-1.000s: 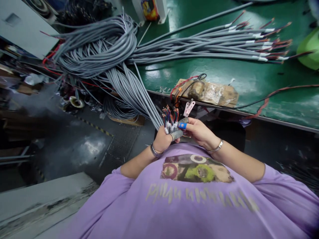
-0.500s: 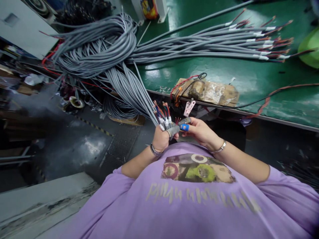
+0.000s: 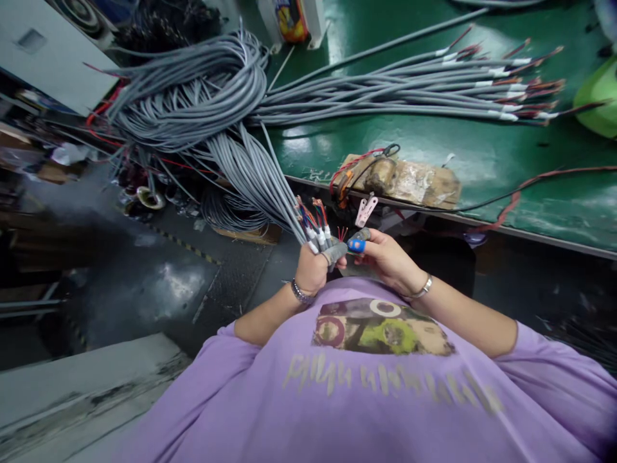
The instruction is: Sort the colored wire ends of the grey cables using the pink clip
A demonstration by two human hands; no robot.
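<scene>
One coil (image 3: 193,96) lies at the left of the surface (image 3: 496,148), and cables (image 3: 265,173) too many to count run below it to the left hand (image 3: 311,267), curled firmly round them, with at least three white-sleeved ends (image 3: 321,236) showing. Compared with a second ago, these ends have swung left, leaving a few red wires (image 3: 342,233) between the hands, which suggests one cable is being worked apart. One clip (image 3: 366,211) is just beyond the right hand (image 3: 388,257), whose fingertips are drawn close, though whether they grip anything I cannot tell; one further bundle (image 3: 409,89) lies rightward.
</scene>
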